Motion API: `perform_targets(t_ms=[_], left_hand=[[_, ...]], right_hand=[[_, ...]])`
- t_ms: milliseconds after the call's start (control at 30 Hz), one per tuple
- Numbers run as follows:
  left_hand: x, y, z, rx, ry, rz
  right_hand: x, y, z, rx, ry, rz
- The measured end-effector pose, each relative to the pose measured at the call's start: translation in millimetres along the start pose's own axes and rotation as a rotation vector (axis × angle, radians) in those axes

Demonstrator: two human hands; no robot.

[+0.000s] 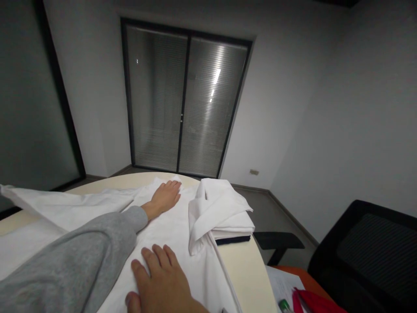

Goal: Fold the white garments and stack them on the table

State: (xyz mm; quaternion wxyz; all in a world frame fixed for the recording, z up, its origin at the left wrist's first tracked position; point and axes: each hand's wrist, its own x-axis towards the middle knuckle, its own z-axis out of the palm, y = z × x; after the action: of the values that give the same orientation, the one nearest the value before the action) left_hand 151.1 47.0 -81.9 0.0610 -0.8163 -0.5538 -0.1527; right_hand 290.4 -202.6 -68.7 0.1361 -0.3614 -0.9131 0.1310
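A white garment (176,230) lies spread over the round cream table (249,274). My left hand (167,195) rests palm down on its far part, fingers stretched out, with the grey sleeve (97,252) crossing over the cloth from the left. Closer to me, my right hand (161,278) lies flat on the same garment, its fingers somewhat spread. A long strip of the white cloth, perhaps a sleeve, trails off to the left. Beside the garment on the right is a stack of folded white cloths (233,217) with a dark layer at the bottom; loose white fabric drapes over it.
A black mesh chair (374,256) with an armrest (278,240) stands at the right. Below the table edge are papers (283,280), a red cloth (317,302) and a green-capped item (284,305) on an orange surface. Glass doors with blinds (185,104) are in the far wall.
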Motion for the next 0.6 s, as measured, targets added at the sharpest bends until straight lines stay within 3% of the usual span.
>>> perform_targets(t_ms=[267,600], left_hand=[[13,-21,18.2,-0.068,-0.249,-0.049],[33,-28,25.0,-0.096,-0.273,-0.107]], right_hand=[[-2,-3,1,0.012,0.003,0.016],[5,-3,3,0.027,-0.06,0.063]])
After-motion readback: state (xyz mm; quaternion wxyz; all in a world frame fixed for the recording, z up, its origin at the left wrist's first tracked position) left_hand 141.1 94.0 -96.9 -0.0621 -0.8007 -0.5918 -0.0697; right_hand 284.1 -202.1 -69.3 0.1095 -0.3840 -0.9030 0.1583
